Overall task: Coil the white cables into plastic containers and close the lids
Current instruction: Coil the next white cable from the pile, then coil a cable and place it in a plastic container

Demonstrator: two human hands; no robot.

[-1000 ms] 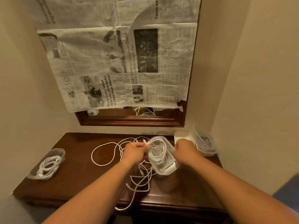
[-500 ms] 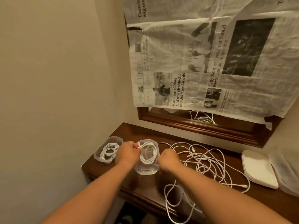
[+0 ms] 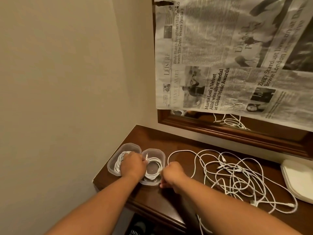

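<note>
Left hand: curled on the near box's left edge — keeps it from sliding.
Right hand: fist at its right corner; hold unclear.
Coiled cable: inside that box, no lid yet.
Far box: touching, also filled.
Loose cables: on the table — waiting.

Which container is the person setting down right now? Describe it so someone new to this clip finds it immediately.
Start at the dark wooden table and go to its left end, where two clear plastic containers sit side by side. It is the right-hand container, between the left hand and the right hand. Its coil shows fully, one plug sticking up, whereas the left-hand container is partly covered by the left hand.
</note>
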